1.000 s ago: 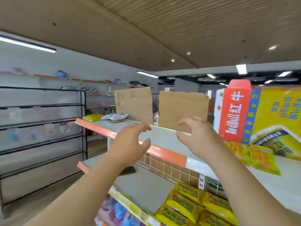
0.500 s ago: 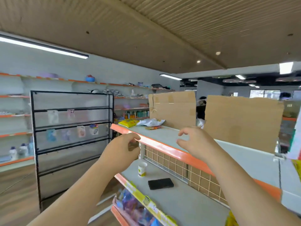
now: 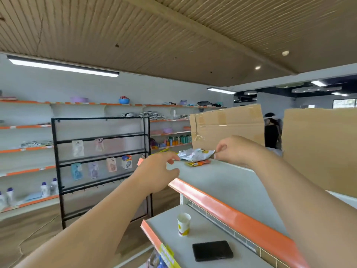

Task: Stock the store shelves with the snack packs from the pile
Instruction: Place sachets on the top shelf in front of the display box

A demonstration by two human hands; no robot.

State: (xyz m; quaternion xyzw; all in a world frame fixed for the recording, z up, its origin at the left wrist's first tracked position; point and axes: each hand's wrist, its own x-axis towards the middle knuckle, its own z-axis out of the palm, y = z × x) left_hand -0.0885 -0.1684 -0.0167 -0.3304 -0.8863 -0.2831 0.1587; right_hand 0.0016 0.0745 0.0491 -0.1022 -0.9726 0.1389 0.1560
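Three snack packs lie at the far end of the grey top shelf (image 3: 222, 182): a crumpled white pack (image 3: 195, 154), a small orange and yellow pack (image 3: 197, 163) in front of it, and a yellow pack (image 3: 164, 150) partly hidden behind my left hand. My left hand (image 3: 158, 171) stretches over the shelf's corner with relaxed fingers, its fingertips just short of the white pack. My right hand (image 3: 237, 149) reaches from the right. Its thumb and forefinger sit above and below the white pack's right end with a small gap between them.
Two cardboard sheets (image 3: 228, 128) (image 3: 320, 149) stand along the back of the top shelf. The lower shelf carries a paper cup (image 3: 183, 224) and a black phone (image 3: 212, 250). A black wire rack (image 3: 100, 151) stands to the left. A person (image 3: 271, 132) stands behind the cardboard.
The view has swung left along the shelf and come closer to the packs. Both hands have reached forward until they are at the white pack.
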